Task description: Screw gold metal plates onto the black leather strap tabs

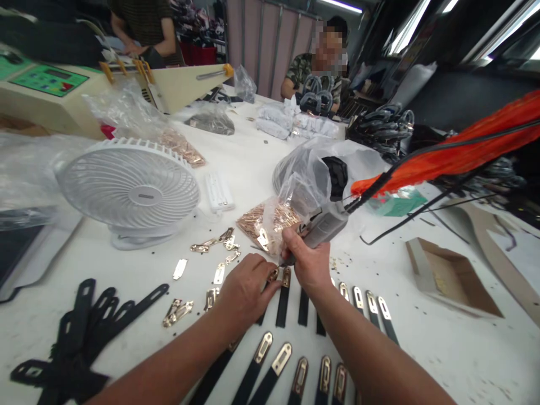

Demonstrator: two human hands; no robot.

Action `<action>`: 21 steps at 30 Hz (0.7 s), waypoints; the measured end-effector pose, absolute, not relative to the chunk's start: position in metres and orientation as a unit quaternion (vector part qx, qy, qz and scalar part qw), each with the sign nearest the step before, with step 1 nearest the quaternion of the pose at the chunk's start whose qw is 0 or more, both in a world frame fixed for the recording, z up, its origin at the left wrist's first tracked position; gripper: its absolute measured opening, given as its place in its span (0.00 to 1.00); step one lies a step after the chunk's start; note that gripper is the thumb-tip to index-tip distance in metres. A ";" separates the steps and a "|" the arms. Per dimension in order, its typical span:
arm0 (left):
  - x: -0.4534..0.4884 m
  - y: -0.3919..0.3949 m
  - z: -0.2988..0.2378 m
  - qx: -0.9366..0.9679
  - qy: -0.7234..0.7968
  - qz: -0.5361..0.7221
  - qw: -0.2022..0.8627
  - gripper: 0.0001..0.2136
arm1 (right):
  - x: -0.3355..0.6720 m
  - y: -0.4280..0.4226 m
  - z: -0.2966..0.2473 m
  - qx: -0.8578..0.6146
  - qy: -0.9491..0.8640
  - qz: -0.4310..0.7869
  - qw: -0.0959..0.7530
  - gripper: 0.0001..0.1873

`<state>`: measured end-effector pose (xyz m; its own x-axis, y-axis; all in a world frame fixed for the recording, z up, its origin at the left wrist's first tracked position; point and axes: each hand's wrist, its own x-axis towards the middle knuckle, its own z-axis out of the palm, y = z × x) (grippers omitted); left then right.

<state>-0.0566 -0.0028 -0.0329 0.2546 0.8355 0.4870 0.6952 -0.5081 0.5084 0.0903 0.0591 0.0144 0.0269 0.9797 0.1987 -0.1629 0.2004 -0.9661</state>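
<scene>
My right hand (311, 263) is wrapped round a grey corded electric screwdriver (324, 226), its tip pointing down beside my left fingers. With thumb and fingers closed, my left hand (247, 289) grips a gold metal plate (273, 275) at the end of a black strap; most of that strap is hidden by the hand. Just right of it lies another plated black strap (283, 301). More straps with gold end plates (282, 358) lie in rows in front of and beneath my forearms. Loose gold plates (177, 312) are scattered left of my left hand.
A white fan (145, 196) and a pile of black straps (80, 332) stand at left. Bags of gold parts (253, 222) lie ahead. An open cardboard box (455, 281) is at right, below the cable with orange wrapping (455, 149). Two people work behind.
</scene>
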 end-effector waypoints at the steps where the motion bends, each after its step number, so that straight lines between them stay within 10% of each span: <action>1: -0.055 -0.004 -0.033 0.785 0.504 0.350 0.085 0.04 | 0.091 0.059 0.016 -0.405 -0.502 0.490 0.587 0.23; 21: -0.019 -0.020 0.008 0.660 0.731 0.143 0.097 0.07 | 0.108 0.057 0.030 -0.346 -0.503 0.544 0.576 0.20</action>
<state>-0.0187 -0.0196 0.0083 -0.1107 0.9928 0.0457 0.9373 0.0890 0.3371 0.1083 0.0569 0.0297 -0.0976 0.9740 0.2042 -0.2785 0.1703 -0.9452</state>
